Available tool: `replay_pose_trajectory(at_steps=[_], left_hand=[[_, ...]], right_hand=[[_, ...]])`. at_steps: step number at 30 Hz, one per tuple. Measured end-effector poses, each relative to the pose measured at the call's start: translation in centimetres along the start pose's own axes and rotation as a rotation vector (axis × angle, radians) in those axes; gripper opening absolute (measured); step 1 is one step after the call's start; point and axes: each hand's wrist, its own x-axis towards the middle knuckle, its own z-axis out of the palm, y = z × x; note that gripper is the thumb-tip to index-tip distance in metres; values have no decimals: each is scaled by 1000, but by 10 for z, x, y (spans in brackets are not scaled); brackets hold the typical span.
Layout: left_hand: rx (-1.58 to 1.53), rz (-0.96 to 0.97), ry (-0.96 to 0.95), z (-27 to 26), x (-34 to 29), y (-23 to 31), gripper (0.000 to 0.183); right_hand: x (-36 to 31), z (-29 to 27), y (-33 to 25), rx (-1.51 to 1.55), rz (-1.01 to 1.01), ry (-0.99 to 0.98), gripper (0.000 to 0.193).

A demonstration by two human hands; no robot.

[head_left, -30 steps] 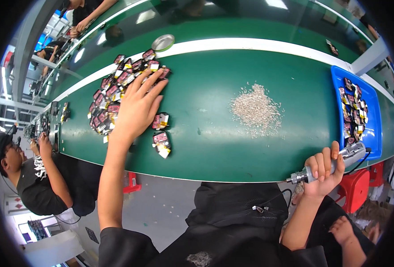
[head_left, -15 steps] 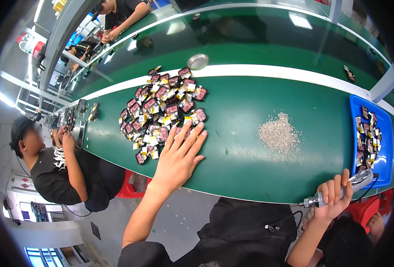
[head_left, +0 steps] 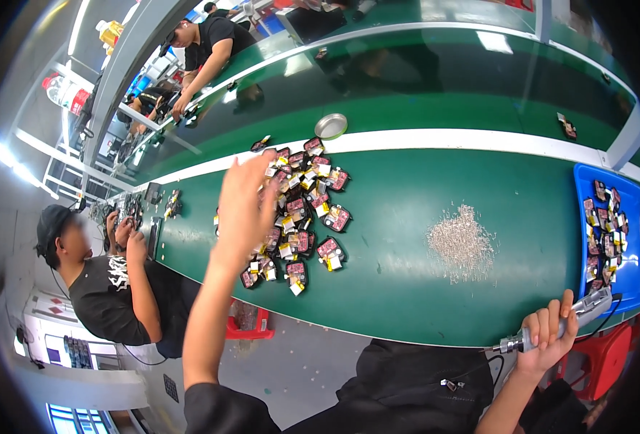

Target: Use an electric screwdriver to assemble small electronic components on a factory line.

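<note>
My left hand [head_left: 244, 199] is over the left part of a pile of small black parts [head_left: 295, 210] with pink faces and white and yellow tabs. Motion blurs it, but thumb and fingers look apart, with nothing seen between them. It hides some of the parts beneath. At the bench's near right edge, my right hand [head_left: 545, 336] is wrapped around a grey electric screwdriver [head_left: 587, 307]. The tool lies nearly level, its bit pointing left. A heap of tiny silvery screws [head_left: 462, 242] lies on the green bench top [head_left: 392, 217] between my hands.
A blue tray [head_left: 634, 253] at the right holds more of the black parts. A round metal lid [head_left: 331, 126] rests beyond the pile, near the white rail [head_left: 443, 139]. A co-worker [head_left: 107, 282] sits at the left; another [head_left: 215, 47] works across the bench. Red stools [head_left: 602, 358] stand below.
My left hand has lifted and moved left and away from me across the pile. Some parts now lie nearer me and farther right. The right hand keeps its hold on the screwdriver. The view has shifted slightly.
</note>
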Motion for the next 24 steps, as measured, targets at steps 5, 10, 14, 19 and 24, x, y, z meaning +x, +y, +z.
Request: replay_pose_trajectory(at_steps=[5, 10, 14, 19, 24], left_hand=[[20, -154, -112, 57, 42, -169, 39], [-167, -335, -448, 94, 31, -193, 39], [-95, -317, -454, 61, 30, -173, 33], [65, -324, -349, 42, 30, -151, 31], [-25, -36, -184, 61, 85, -50, 20]], right_hand=[[-4, 1, 2, 36, 12, 16, 14], [-8, 1, 2, -5, -12, 53, 13], [-8, 2, -3, 15, -18, 59, 13], [-1, 4, 1, 17, 3, 50, 13], [-3, 3, 1, 29, 14, 73, 13]])
